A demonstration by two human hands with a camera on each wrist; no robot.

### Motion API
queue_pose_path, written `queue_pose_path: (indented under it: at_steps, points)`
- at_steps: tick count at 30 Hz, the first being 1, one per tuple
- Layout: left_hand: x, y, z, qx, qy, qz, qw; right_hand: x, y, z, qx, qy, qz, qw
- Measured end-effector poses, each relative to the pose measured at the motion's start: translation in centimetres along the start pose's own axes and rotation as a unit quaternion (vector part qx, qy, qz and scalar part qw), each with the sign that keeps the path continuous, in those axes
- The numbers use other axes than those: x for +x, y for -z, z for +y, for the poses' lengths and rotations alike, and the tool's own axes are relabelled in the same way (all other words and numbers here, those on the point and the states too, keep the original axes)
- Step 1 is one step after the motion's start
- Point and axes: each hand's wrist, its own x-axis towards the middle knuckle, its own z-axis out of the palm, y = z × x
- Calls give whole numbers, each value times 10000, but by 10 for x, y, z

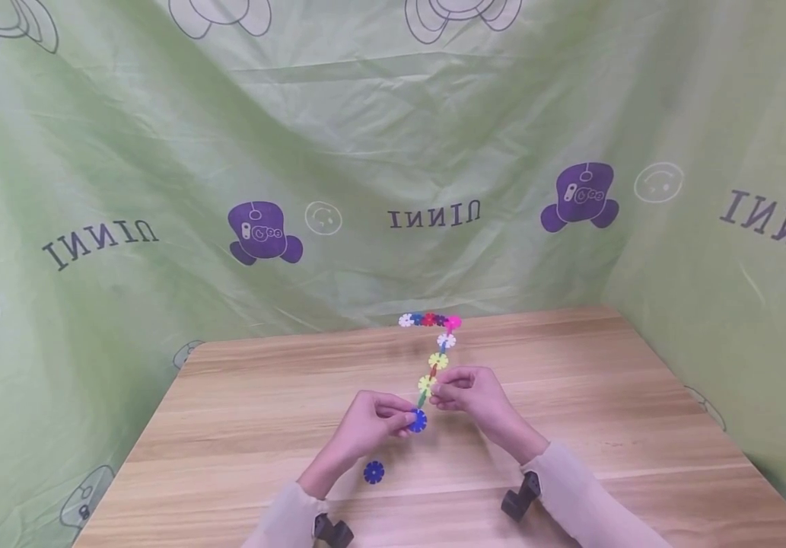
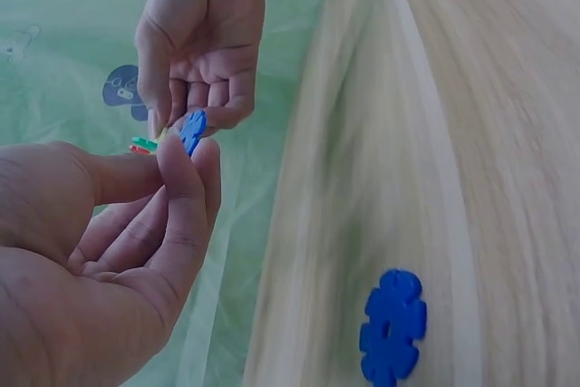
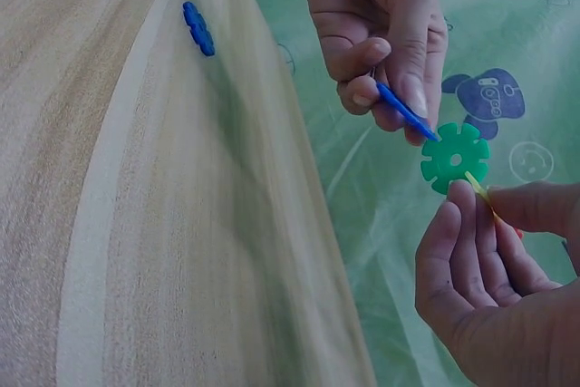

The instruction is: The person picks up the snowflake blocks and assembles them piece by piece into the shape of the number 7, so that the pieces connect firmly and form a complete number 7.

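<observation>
A chain of notched plastic snowflake discs, joined edge to edge, is held between the two hands and bends at a pink disc [image 1: 453, 323] near its far end. My left hand [image 1: 367, 420] pinches the blue snowflake disc [image 1: 419, 422] at the near end between thumb and fingers. That disc is slotted into a green disc [image 3: 441, 162], plain in the right wrist view. My right hand [image 1: 476, 394] pinches the yellow snowflake disc [image 1: 424, 383] on the green disc's other side. Fingers cover part of both pinched discs.
A loose blue snowflake disc [image 1: 374, 473] lies on the wooden table [image 1: 242, 426], close to the left forearm. Beyond the table hangs a green printed cloth [image 1: 365, 137], which also runs along both sides. Each wrist wears a black camera mount [image 1: 521, 498].
</observation>
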Motion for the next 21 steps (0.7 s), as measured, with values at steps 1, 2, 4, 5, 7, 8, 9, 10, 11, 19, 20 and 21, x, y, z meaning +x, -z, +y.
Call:
queue_pose_path:
  at_steps: [1,2,4,5,7,8,9,10,11,19,20,21]
  points:
    - [0,-1,1,-34,5,10,10000,0,0,0,4,-12,1,10000]
    - [1,-1,2,-54,1,30,10000,0,0,0,7,-16,-3,10000]
    - [2,-2,3,-48,-25,78,10000,0,-1,0,-1,-35,1,10000]
    - [2,-3,4,-28,-45,95,9999,0,-1,0,-8,-40,-2,10000]
    - [3,-4,5,-5,-77,130,9999,0,0,-1,-34,-33,-20,10000]
    - [3,-4,5,-5,-97,144,9998,0,0,-1,-59,-21,-34,10000]
    - [4,-5,5,-21,-113,153,9998,0,0,-2,-80,-3,-49,10000]
    - [4,-5,5,-41,-128,165,9998,0,0,-2,-103,18,-63,9999]
    - [4,-6,5,-60,-139,182,9997,0,0,-2,-122,45,-81,9999]
    - [4,-10,6,-287,-42,326,9990,-2,-1,-4,-245,177,-212,9993]
    - [3,-10,7,-297,-26,334,9990,-2,-1,-3,-253,179,-215,9993]
    - [3,-10,7,-301,-7,343,9990,-2,-2,-3,-257,173,-207,9993]
